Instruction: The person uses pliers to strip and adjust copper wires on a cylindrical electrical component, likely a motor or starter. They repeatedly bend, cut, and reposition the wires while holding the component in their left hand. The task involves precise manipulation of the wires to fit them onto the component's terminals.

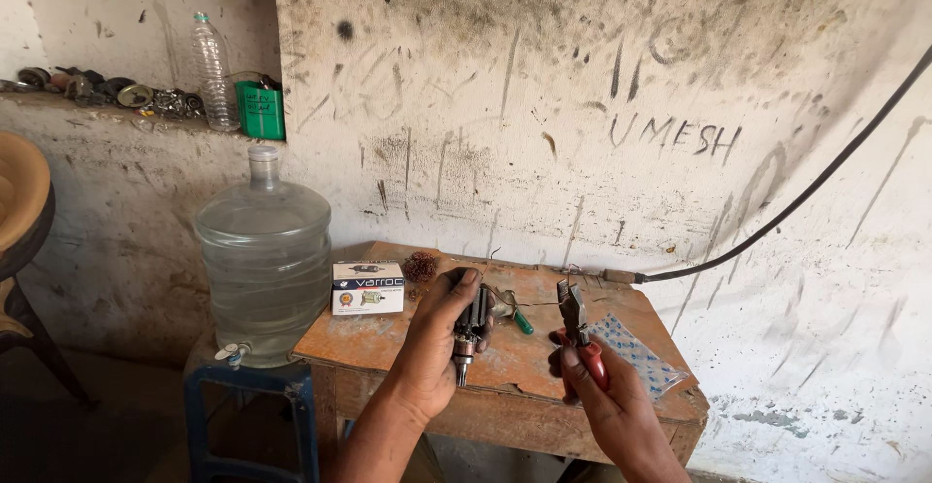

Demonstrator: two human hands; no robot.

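My left hand (434,347) grips a dark metal motor part (470,330) with a shaft pointing down, held above the worn wooden table (388,342). Thin wires run from the part toward the right. My right hand (607,400) holds red-handled pliers (577,323), their jaws pointing up and close to the wires. A green-handled screwdriver (521,322) lies on the table between the two hands.
A small printed cardboard box (368,288) and a brown tuft of wire (420,266) sit at the table's back left. A clear plastic packet (636,352) lies at the right. A large water jug (263,255) stands on a blue stool (248,396). A black cable (777,221) crosses the wall.
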